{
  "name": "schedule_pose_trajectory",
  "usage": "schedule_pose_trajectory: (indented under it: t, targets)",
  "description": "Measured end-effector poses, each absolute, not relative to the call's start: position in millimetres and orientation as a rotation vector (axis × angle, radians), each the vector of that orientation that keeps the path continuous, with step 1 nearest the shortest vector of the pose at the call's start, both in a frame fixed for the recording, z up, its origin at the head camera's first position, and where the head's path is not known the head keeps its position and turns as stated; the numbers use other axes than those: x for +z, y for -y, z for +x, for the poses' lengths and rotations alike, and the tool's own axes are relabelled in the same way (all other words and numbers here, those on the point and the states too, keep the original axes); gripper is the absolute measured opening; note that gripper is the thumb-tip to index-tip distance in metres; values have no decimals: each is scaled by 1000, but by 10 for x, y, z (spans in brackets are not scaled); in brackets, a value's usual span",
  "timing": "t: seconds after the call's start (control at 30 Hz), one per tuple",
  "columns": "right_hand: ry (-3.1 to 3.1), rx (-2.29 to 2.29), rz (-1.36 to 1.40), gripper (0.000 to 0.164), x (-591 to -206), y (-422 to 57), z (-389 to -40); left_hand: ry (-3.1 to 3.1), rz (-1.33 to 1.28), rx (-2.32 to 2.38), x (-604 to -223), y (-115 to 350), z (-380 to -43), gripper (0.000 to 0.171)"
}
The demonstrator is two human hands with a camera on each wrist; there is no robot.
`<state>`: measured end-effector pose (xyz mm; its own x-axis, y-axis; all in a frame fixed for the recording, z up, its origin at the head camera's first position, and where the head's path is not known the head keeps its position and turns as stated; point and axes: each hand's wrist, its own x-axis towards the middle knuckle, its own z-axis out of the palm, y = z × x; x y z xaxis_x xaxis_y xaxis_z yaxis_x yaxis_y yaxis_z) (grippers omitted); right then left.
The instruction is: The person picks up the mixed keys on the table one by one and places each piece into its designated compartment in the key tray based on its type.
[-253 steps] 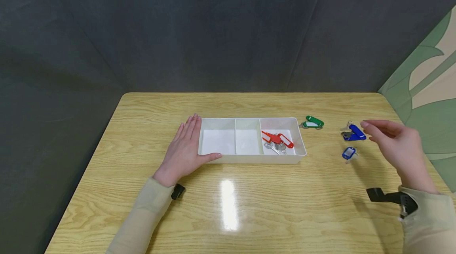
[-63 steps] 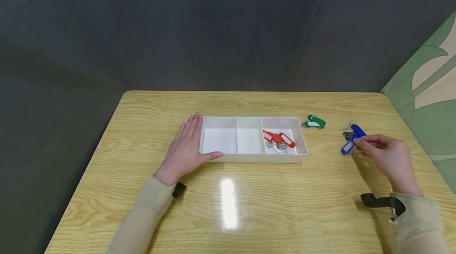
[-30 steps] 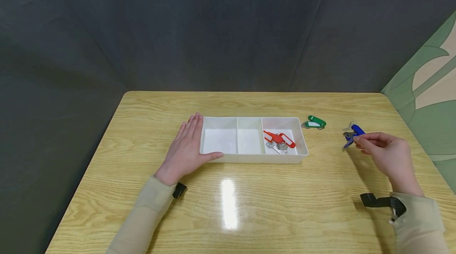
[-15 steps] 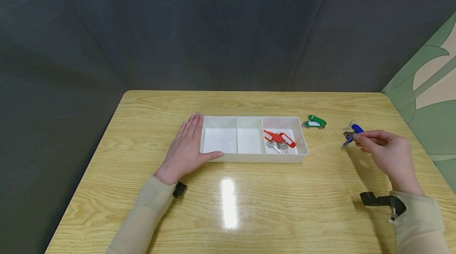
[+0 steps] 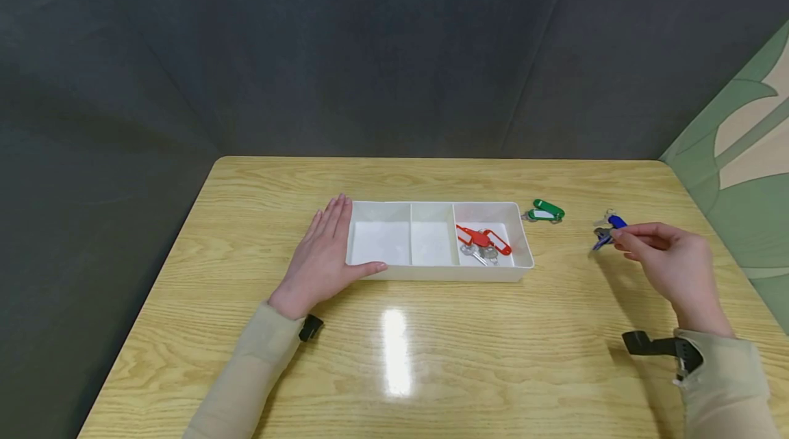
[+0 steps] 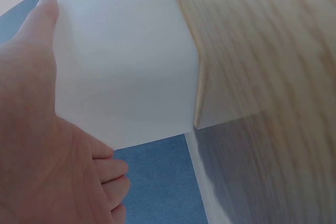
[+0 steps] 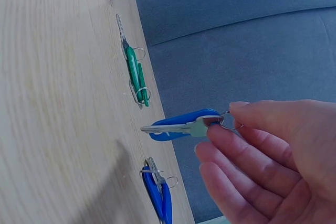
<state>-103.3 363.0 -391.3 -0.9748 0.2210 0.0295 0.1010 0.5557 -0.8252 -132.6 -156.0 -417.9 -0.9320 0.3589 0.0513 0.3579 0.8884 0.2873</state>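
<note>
My left hand rests against the left end of the white three-compartment tray, fingers straight along that end and thumb over the front wall. In the left wrist view, the hand lies along the tray's pale wall. My right hand pinches the ring of a key with a blue tag, thumb against fingers, above the table at the right. Just behind it lie other blue-tagged keys, partly hidden by the hand in the head view. Red-tagged keys lie in the tray's right compartment.
Green-tagged keys lie on the wooden table just right of the tray. A dark curtain hangs behind the table, and a green leaf-patterned panel stands at the right.
The single blue-tagged key has been picked up from the table by my right hand. Lately that hand has edged slightly away from me, tilting the key. The left hand stays put.
</note>
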Motion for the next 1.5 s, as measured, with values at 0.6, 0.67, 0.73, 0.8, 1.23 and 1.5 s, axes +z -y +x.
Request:
schedule_pose_trajectory:
  t: [0.6, 0.67, 0.73, 0.8, 1.23, 1.5]
  targets:
    - [2618, 1391, -279, 31, -3850, -3575, -1035, -3052, 583, 465, -4174, 1559, -1321, 126]
    - [2621, 1377, -283, 32, -3842, -3567, -1035, -3051, 582, 465, -4173, 1559, -1319, 126]
    - [2616, 1376, -282, 32, -3831, -3560, -1036, -3053, 583, 465, -4173, 1559, -1319, 126]
    - [2616, 1362, -290, 32, -3823, -3547, -1036, -3054, 584, 463, -4174, 1560, -1318, 126]
    - [2601, 1332, -295, 35, -3764, -3467, -1038, -3052, 575, 465, -4177, 1559, -1311, 126]
    - [2589, 1327, -272, 34, -3731, -3421, -1040, -3055, 577, 464, -4174, 1558, -1313, 126]
